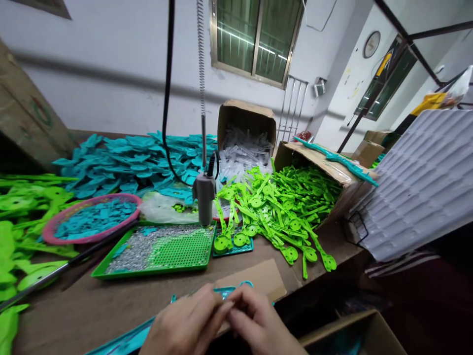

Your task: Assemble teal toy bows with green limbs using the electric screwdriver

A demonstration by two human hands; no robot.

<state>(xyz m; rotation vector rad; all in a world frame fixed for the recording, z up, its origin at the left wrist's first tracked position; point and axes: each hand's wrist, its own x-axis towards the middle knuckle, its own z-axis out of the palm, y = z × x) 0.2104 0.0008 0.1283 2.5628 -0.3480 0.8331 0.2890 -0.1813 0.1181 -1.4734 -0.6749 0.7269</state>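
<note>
At the bottom middle, my left hand [186,318] and my right hand [256,320] meet with their fingertips together. Both are closed in a pinch, and whatever sits between the fingers is hidden or too small to name. Beneath my left hand a long teal plastic part [127,340] runs out to the lower left. Another bit of teal plastic with a ring-shaped end [246,284] shows just beyond my fingers, close to a flat piece of cardboard [268,278]. I cannot tell whether the teal pieces are joined.
A green tray [181,268] of small metal pieces lies ahead, under a hanging electric screwdriver [205,197]. Lime-green parts [281,212] spill from a box at right. A pink basket [47,231], teal parts [129,162] and a metal rod [46,281] lie left. An open carton [380,333] stands lower right.
</note>
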